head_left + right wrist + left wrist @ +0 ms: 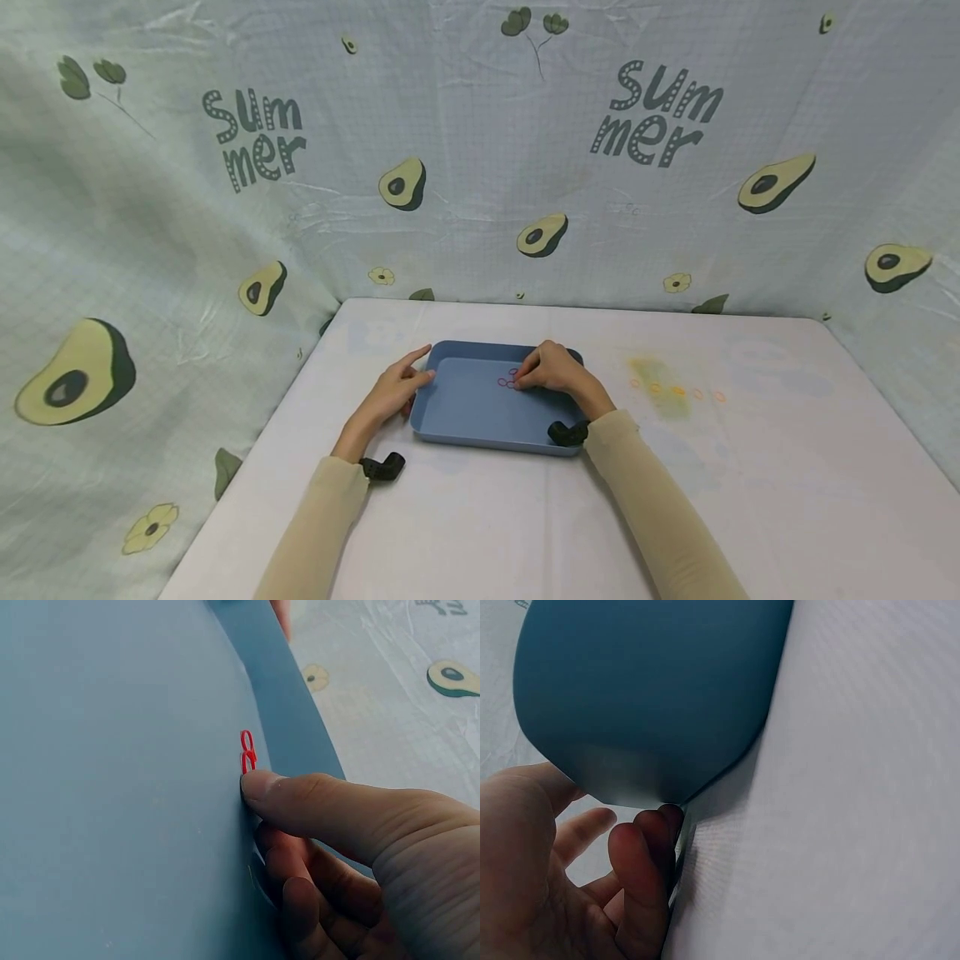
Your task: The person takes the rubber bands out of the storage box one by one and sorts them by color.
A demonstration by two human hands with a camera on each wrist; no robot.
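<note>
A shallow blue tray point(480, 417) lies on the table. Inside it, near the far side, are several thin red rings point(502, 382), like tiny rubber bands; two show in the right wrist view, one red ring point(247, 739) above another. My right hand point(553, 368) reaches over the tray's right part, thumb and forefinger pinching at the lower ring, partly covered by the thumb. My left hand point(393, 390) holds the tray's left edge, its thumb over the rim and the other fingers outside. In the left wrist view, those fingers point(637, 862) are bent against the tray wall point(652, 712).
On the white-covered table point(465, 533), right of the tray, several orange rings point(678, 391) lie in a row, partly across a yellow-green patch point(660, 375). A curtain point(465, 108) printed with avocados hangs behind the table and along its left side.
</note>
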